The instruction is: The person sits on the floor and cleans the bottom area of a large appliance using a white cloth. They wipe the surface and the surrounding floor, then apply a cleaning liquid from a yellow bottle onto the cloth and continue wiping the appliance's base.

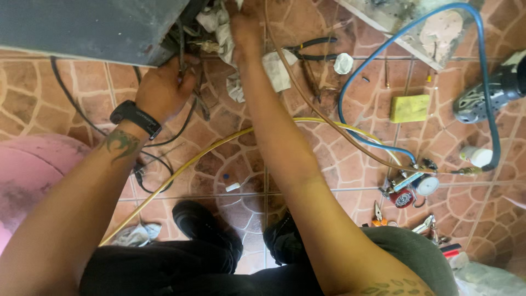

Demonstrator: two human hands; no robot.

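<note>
- Terracotta tiled floor [350,164] carries all items.
- Left hand [164,87] is closed around dark wires [183,60] at the grey metal unit [87,24], far-left corner.
- Right hand [244,27] presses into white rags [219,27] beside it; grip cannot be determined.
- Black pliers [312,49] lie just right of the rags.
- Gauge set [411,186] lies near the right edge.

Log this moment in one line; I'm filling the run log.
left hand: gripping black wires at grey unit | right hand: on white rag

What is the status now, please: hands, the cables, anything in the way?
Left hand gripping black cables at grey box. Right hand up in white rag. Yellow hose crosses floor underneath.
</note>
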